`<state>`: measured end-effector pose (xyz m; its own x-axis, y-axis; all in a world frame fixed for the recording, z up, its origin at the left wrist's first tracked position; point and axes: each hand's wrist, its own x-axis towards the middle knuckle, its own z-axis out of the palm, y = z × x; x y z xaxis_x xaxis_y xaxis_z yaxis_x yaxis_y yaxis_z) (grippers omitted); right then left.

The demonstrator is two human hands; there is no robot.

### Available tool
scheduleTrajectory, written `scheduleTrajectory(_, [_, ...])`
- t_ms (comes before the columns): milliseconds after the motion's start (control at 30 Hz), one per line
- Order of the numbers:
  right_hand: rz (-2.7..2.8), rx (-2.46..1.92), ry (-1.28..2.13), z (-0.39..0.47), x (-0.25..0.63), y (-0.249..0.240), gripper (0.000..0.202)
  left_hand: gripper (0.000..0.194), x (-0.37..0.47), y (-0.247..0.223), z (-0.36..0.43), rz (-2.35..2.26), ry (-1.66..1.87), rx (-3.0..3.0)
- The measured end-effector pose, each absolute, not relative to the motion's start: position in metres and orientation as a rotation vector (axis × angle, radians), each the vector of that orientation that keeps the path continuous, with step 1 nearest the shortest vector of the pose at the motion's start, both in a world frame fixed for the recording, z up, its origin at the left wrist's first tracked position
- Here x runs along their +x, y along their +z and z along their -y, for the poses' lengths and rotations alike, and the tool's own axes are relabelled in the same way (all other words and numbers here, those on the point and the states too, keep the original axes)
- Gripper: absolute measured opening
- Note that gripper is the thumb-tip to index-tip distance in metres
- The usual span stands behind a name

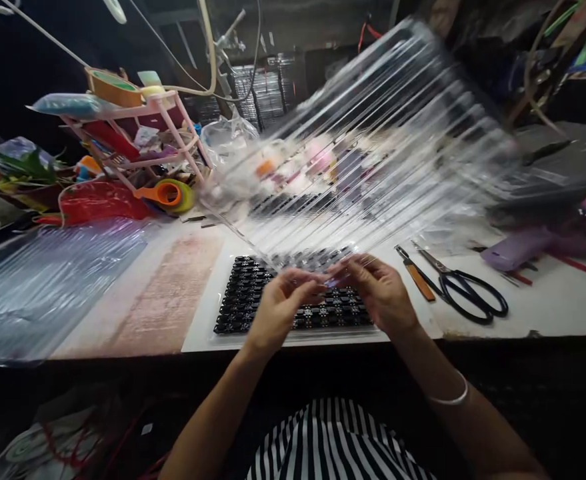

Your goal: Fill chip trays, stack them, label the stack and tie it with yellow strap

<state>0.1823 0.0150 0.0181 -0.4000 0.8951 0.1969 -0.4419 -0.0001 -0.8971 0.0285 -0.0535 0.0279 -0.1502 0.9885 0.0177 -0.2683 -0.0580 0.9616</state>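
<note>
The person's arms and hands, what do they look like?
The bare left hand and bare right hand wear no gloves, and no sleeves show on the left forearm or right forearm. A thin, curved, silvery-white bangle circles the right forearm; none shows on the left.

A striped top is worn over the torso, patterned in narrow black and white bands that are curved by the rounded front. The right forearm is circled by a slim, pale bangle. The left forearm is bared, and the left hand and right hand are ungloved.
</note>
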Motion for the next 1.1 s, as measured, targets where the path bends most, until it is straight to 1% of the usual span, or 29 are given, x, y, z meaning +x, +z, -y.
scheduleTrajectory(100, [1.158,-0.485,1.469,-0.035,0.207,0.037,0.01,0.018,-0.007,0.038,0.061,-1.244,1.537,0.992])
scheduleTrajectory(200, [1.133,-0.52,1.361,-0.048,0.236,0.054,0.011,0.022,-0.043,0.046,0.07,-1.392,1.693,1.009])
scheduleTrajectory(333, [1.231,-0.679,1.387,-0.044,0.252,0.055,0.016,0.026,-0.078,0.046,0.086,-1.535,1.791,0.921])
scheduleTrajectory(500, [1.457,-0.818,1.667,-0.032,0.248,0.03,0.052,0.032,-0.102,0.032,0.104,-1.684,1.758,0.868])
scheduleTrajectory(567, [1.457,-0.874,1.754,-0.03,0.246,0.021,0.059,0.035,-0.107,0.026,0.109,-1.72,1.707,0.866])
scheduleTrajectory(633, [1.421,-0.921,1.813,-0.029,0.244,0.016,0.056,0.039,-0.111,0.021,0.113,-1.741,1.662,0.871])
scheduleTrajectory(733, [1.323,-0.985,1.864,-0.029,0.243,0.008,0.046,0.044,-0.115,0.013,0.12,-1.783,1.564,0.879])
scheduleTrajectory(800, [1.269,-1.044,1.883,-0.027,0.244,0.002,0.048,0.047,-0.115,0.009,0.125,-1.81,1.493,0.879])
scheduleTrajectory(867, [1.256,-1.106,1.895,-0.023,0.246,-0.006,0.056,0.047,-0.115,0.003,0.13,-1.84,1.445,0.886])
scheduleTrajectory(1000, [1.337,-1.191,1.828,-0.012,0.255,-0.018,0.086,0.044,-0.114,-0.009,0.138,-1.93,1.358,0.946])
scheduleTrajectory(1100, [1.437,-1.264,1.789,-0.004,0.259,-0.022,0.097,0.039,-0.113,-0.013,0.142,-2.037,1.275,1.017])
